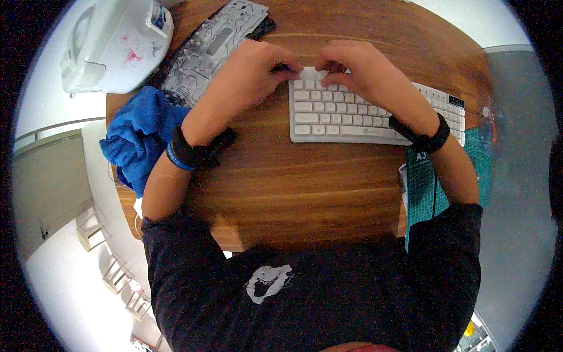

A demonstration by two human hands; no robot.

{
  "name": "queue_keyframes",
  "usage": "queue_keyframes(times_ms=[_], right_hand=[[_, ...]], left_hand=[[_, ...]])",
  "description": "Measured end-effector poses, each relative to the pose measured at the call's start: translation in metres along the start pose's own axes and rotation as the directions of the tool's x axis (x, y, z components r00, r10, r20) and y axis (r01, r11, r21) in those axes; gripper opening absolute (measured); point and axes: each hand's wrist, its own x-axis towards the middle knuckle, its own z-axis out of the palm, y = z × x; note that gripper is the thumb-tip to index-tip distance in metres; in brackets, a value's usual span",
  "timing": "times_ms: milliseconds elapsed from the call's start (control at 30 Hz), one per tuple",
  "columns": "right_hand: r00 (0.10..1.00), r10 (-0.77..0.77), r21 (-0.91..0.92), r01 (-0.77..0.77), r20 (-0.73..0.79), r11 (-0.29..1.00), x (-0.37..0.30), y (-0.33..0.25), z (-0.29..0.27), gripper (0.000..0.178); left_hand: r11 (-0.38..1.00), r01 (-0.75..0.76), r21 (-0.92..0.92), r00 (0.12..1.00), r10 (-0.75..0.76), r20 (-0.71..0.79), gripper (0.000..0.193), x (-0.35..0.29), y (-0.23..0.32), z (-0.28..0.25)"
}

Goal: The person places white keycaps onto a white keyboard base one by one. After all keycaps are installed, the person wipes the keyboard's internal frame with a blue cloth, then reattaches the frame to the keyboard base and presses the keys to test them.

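Note:
A white keyboard (384,134) lies on the wooden table, in front of me and to the right of centre. My left hand (267,61) is at its far left corner, thumb and fingers drawn together in a pinch. Just across from it, my right hand (350,61) bends over the far row of keys with fingers curled and closed. Whatever sits between the fingertips of either hand is too small or hidden to make out. My right forearm crosses above the right part of the keyboard and hides some keys.
At the far left stands a white appliance with pink flowers (132,56). Beside it lies a grey patterned panel (202,58). A crumpled blue cloth (138,135) rests by my left forearm. Under my right arm is a green cutting mat (419,193). The wooden table (311,188) has a curved edge.

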Motion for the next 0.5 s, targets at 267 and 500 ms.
queue_keyframes(times_ms=[267, 500], right_hand=[[0.998, 0.048, 0.041, -0.050, 0.035, 0.998, 0.001, 0.000, -0.001, 0.021], [1.000, -0.010, -0.030, 0.011, 0.010, 0.999, 0.000, -0.003, 0.001, 0.019]], left_hand=[[0.999, -0.029, 0.027, 0.998, 0.027, 0.051, 0.023, -0.001, 0.001, -0.004], [0.986, -0.038, 0.161, 0.999, 0.034, 0.027, 0.021, -0.001, 0.010, -0.003]])
